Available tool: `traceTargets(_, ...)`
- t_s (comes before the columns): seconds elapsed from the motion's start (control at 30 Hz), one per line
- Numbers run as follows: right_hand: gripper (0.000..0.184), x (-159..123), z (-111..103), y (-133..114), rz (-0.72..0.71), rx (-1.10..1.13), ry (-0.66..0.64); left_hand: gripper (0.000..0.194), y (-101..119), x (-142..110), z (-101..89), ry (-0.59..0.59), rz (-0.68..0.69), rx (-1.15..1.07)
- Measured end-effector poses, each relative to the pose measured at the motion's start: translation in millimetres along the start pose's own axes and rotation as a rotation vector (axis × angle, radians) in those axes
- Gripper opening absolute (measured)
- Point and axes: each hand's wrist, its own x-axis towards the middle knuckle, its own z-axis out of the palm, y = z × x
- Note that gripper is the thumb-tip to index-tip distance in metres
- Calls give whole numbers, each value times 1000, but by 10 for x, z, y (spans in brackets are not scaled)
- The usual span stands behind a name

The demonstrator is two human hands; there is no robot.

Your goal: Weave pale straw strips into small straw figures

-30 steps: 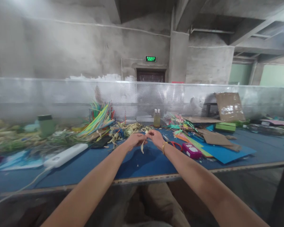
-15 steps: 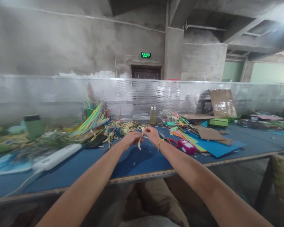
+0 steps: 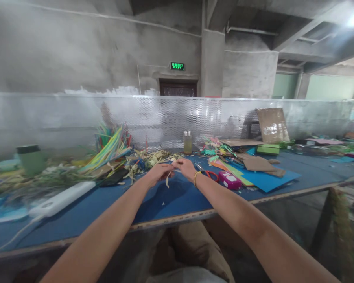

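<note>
Both my arms reach out over a blue table [image 3: 171, 202]. My left hand [image 3: 159, 171] and my right hand [image 3: 185, 168] meet above it, fingers pinched together on a pale leaf strip [image 3: 168, 179] whose loose end hangs down between them. A gold bracelet [image 3: 195, 178] sits on my right wrist. Just beyond the hands lies a heap of dried leaf strips [image 3: 153, 158].
Red-handled scissors [image 3: 209, 174] and a pink box [image 3: 229, 180] lie right of my hands, with blue and brown card sheets [image 3: 265, 179] further right. A bundle of coloured strips [image 3: 112, 147], a small bottle [image 3: 187, 143], a white power strip [image 3: 61, 198], a green cup [image 3: 30, 159]. A perforated metal screen [image 3: 171, 118] backs the table.
The view has swung to the right and slightly up. My hands stay joined on the strip, working it with small movements.
</note>
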Motion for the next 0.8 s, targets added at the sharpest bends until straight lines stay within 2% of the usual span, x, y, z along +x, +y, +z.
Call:
traceTargets(0.37, 20, -2, 64, -18, -45, -50, 105, 17, 71, -41, 36, -81, -14, -16)
traceTargets(0.57, 21, -26, 72, -74, -31, -94, 134, 18, 71, -31, 21, -108, -24, 13)
traceTargets(0.8, 22, 30, 20, 22, -50, -84, 94, 25, 15, -14, 22, -57, 31, 55)
